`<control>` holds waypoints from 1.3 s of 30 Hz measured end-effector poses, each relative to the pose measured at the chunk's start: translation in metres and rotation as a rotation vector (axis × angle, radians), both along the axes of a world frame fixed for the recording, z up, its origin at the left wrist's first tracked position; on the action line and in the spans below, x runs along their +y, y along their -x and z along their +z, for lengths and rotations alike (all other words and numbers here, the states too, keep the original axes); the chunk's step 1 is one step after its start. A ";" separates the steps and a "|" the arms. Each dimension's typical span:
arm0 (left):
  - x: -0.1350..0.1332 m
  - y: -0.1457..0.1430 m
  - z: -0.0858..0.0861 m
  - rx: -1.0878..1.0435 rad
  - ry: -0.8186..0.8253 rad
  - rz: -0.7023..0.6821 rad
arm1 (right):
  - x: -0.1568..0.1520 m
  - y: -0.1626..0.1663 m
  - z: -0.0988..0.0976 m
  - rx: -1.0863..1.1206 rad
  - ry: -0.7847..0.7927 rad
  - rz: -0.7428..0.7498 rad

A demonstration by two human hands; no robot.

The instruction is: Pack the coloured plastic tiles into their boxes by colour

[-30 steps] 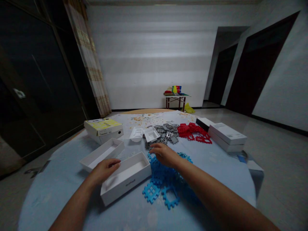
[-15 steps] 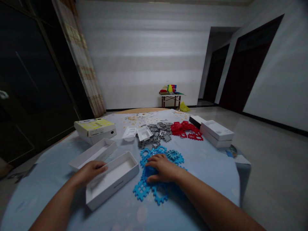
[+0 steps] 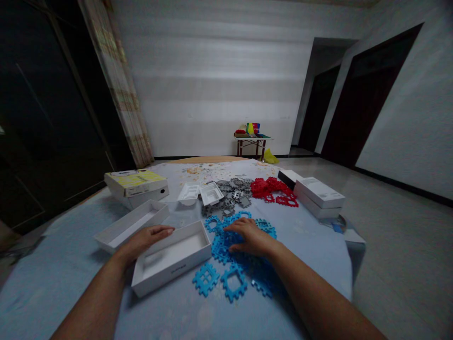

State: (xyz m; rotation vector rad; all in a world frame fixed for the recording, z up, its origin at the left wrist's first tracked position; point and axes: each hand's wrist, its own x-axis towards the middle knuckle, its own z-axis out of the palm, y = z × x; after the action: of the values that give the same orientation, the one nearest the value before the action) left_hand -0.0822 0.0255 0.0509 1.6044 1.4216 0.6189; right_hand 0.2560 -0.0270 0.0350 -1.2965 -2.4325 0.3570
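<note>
One dark wordmark (image 3: 178, 269), illegible, on open box (image 3: 193, 259) beside blue pieces (image 3: 221, 246).

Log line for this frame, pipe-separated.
left hand: at nearer white box | right hand: at blue pieces | beyond: gray pieces, red pieces
</note>
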 end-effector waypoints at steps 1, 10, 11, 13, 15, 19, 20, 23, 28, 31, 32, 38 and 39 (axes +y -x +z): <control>0.001 0.001 -0.001 -0.020 0.001 0.022 | -0.001 0.001 -0.001 0.024 -0.015 0.014; -0.018 0.016 -0.015 -0.404 0.138 0.223 | 0.009 -0.018 -0.007 0.384 -0.197 -0.140; -0.020 0.016 -0.015 -0.418 0.162 0.222 | 0.011 -0.023 -0.007 0.380 -0.248 -0.172; -0.021 0.017 -0.014 -0.414 0.191 0.218 | 0.013 -0.032 -0.008 0.340 -0.288 -0.198; -0.020 0.018 -0.014 -0.381 0.182 0.228 | 0.012 -0.037 -0.008 0.268 -0.225 -0.150; -0.014 0.023 -0.017 -0.309 0.085 0.247 | 0.006 -0.037 -0.007 0.192 -0.020 -0.007; -0.012 0.024 -0.018 -0.290 0.048 0.255 | 0.005 -0.037 -0.006 0.202 -0.006 -0.010; -0.007 0.028 -0.022 -0.202 -0.066 0.296 | 0.005 -0.037 -0.008 0.218 -0.004 -0.084; 0.003 0.030 -0.032 -0.135 -0.110 0.346 | 0.009 -0.042 -0.011 0.170 0.105 -0.129; 0.007 0.030 -0.035 -0.145 -0.101 0.337 | 0.006 -0.040 -0.006 0.214 0.089 -0.182; 0.007 0.029 -0.036 -0.143 -0.101 0.333 | 0.003 -0.037 -0.003 0.241 0.075 -0.194; 0.010 0.025 -0.034 -0.090 -0.157 0.335 | -0.020 0.006 0.008 0.166 0.096 -0.136; 0.011 0.025 -0.034 -0.084 -0.172 0.333 | -0.023 0.014 0.007 0.120 0.087 -0.132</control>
State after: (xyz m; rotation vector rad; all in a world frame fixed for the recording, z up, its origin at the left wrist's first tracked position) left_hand -0.1074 0.0361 0.0170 1.4608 1.6223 1.0142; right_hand 0.2418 -0.0499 0.0421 -1.4211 -2.2418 0.4942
